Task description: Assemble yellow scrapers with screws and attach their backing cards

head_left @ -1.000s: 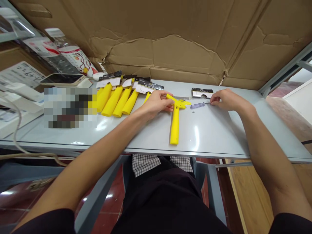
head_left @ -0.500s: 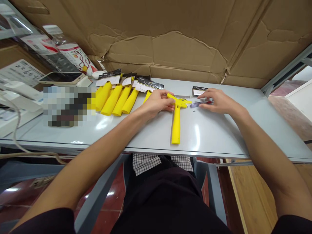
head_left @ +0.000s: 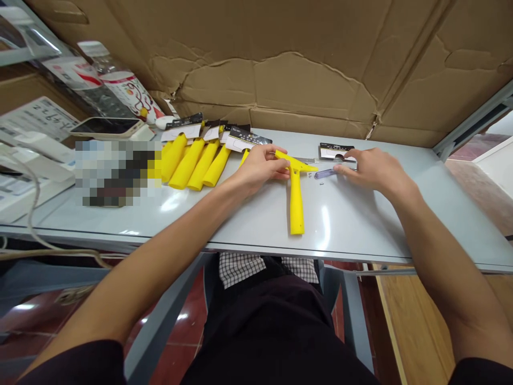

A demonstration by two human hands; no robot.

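My left hand (head_left: 264, 167) is closed on the head of a yellow T-shaped plastic tool (head_left: 296, 200), whose handle points toward me. To its right, a screwdriver with a clear purple handle (head_left: 325, 174) lies on the table. My right hand (head_left: 372, 167) is over the screwdriver's right end, its thumb and index finger apart; the other fingers are partly hidden. A thin metal strip (head_left: 320, 160) runs behind the yellow head and under the right fingers. Small screws (head_left: 321, 184) lie near the purple handle.
Several yellow handles (head_left: 196, 160) with black-and-white cards lie at left. Another card (head_left: 335, 151) is behind my right hand. A phone (head_left: 108, 127) and plastic bottles (head_left: 124, 85) stand farther left. Cardboard (head_left: 312, 85) backs the white table (head_left: 256, 224).
My right hand has shifted right and its thumb and index finger have spread. The yellow tool has tilted slightly, its handle end swinging right, still in my left hand.
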